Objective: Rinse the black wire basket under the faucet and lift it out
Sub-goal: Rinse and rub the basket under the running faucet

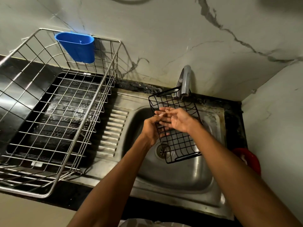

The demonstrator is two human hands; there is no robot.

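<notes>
The black wire basket [177,141] is held tilted over the steel sink [183,176], its far end right under the faucet [185,82]. A thin stream of water falls from the spout onto it. My left hand [150,130] grips the basket's left side, fingers curled through the wires. My right hand [176,119] lies palm up inside the basket under the water, fingers straight and wet. The basket's near end with its flat handle hangs above the drain [161,150].
A large steel wire dish rack [54,115] on a black tray fills the counter to the left, with a blue plastic cup [77,46] hung on its back rim. A red object [249,159] sits at the sink's right. Marble walls close the back and right.
</notes>
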